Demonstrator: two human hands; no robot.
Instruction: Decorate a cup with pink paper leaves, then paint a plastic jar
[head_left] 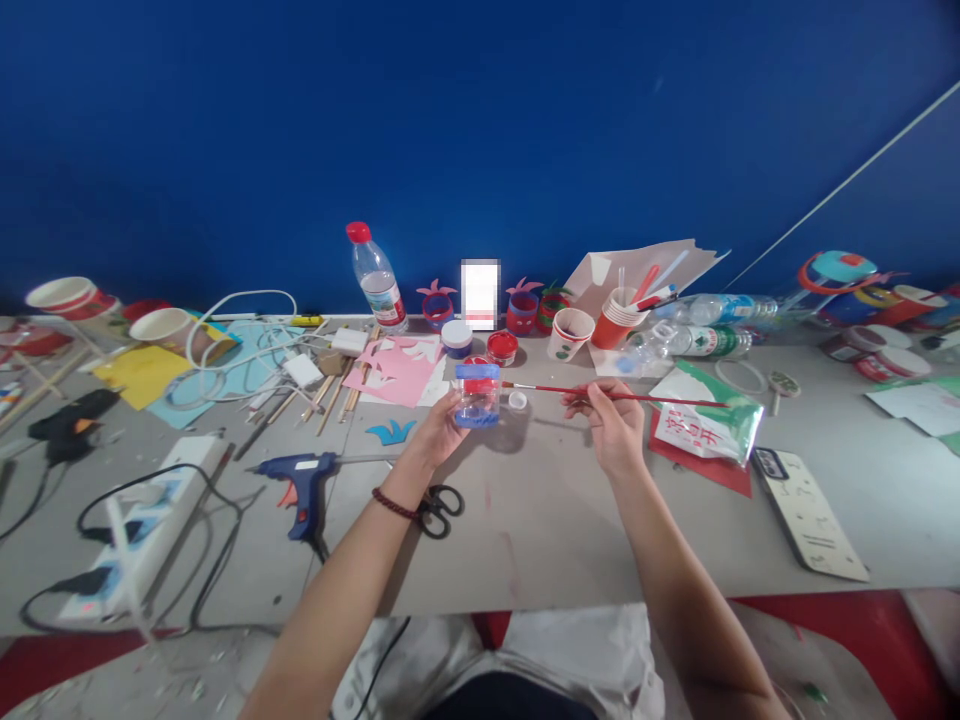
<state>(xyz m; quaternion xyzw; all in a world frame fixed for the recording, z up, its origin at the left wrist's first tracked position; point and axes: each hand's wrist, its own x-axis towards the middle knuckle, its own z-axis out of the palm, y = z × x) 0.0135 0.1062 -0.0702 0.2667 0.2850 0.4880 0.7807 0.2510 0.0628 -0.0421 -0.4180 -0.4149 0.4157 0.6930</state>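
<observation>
My left hand (444, 428) is closed round a short clear plastic cylinder (480, 396) that has blue bands at its top and bottom and red in between. In my right hand (611, 420) a thin paintbrush (551, 388) with a red handle is pinched, lying nearly level. Its tip points left and meets or almost meets the cylinder's right side. Just behind the cylinder stand an open pot of red paint (502, 347) and a white-lidded jar of blue (457, 340). A small white cap (517, 400) lies under the brush.
Left of my hands are a blue glue gun (300, 485), a power strip (150, 530), scissors (440, 510) and cut pink paper (397, 365). A red-capped bottle (379, 280) stands at the back. To the right are paper cups (570, 333), bottles (701, 341) and a phone (810, 515).
</observation>
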